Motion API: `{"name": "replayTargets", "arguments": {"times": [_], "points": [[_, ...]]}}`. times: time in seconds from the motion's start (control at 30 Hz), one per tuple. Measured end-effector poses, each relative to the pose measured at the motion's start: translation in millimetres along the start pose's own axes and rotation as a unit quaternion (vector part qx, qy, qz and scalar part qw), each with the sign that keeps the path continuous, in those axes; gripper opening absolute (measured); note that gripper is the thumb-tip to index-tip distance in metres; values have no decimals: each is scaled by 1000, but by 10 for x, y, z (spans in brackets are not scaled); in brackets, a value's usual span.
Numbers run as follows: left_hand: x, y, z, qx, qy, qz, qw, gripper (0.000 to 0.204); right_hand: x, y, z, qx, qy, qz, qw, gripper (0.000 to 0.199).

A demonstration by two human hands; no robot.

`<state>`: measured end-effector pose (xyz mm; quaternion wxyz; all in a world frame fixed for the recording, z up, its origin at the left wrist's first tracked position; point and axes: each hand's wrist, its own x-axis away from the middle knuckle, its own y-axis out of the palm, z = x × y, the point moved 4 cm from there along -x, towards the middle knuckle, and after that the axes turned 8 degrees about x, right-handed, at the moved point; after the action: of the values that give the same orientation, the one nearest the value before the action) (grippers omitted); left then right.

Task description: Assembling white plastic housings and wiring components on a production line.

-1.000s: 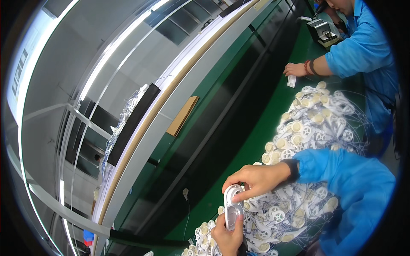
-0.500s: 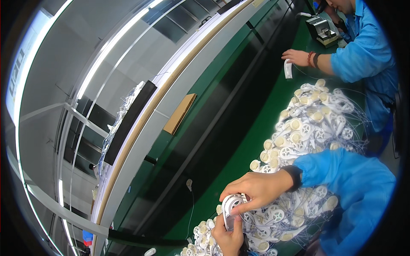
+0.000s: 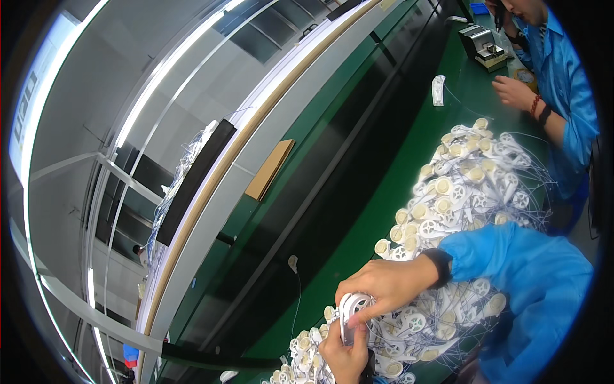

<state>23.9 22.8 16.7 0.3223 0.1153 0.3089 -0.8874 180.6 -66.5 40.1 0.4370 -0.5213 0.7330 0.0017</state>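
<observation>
A white plastic housing with a rounded end and a round wheel-like insert (image 3: pixel 348 308) is held between my two hands. My right hand (image 3: pixel 390 281), coming from the blue sleeve on the right, grips its top with the thumb pressed over the insert. Below, my left hand (image 3: pixel 342 355) pinches its lower end between thumb and fingers. The hands cover much of it. Directly beside and beneath them lies a heap of similar white parts (image 3: pixel 441 224), many with spoked wheels, cream round pieces and thin clear cords.
A dark belt (image 3: pixel 332 185) runs diagonally past the green bench, bearing a small corded part (image 3: pixel 293 261). Across it lies a cardboard piece (image 3: pixel 268 171). At the far right a co-worker in blue (image 3: pixel 556 83) sits near a metal device (image 3: pixel 483 46) and a white housing (image 3: pixel 438 90).
My hands and the housing shifted slightly right. The small corded part on the belt moved up and right. The co-worker's hand let go of a white housing and drew back right.
</observation>
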Motion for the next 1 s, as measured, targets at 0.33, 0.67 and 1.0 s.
{"name": "replayTargets", "arguments": {"times": [0.33, 0.67, 1.0], "points": [[-8, 12, -65, -6, 16, -19, 1000, 24, 36, -1, -17, 14, -12, -6, 1000, 38], [-38, 19, 155, -38, 25, -18, 999, 20, 29, -22, -37, 42, -20, -2, 999, 39], [-18, 35, 36, -26, 45, -1, 999, 21, 46, 10, -36, 65, 3, 9, 998, 35]]}}
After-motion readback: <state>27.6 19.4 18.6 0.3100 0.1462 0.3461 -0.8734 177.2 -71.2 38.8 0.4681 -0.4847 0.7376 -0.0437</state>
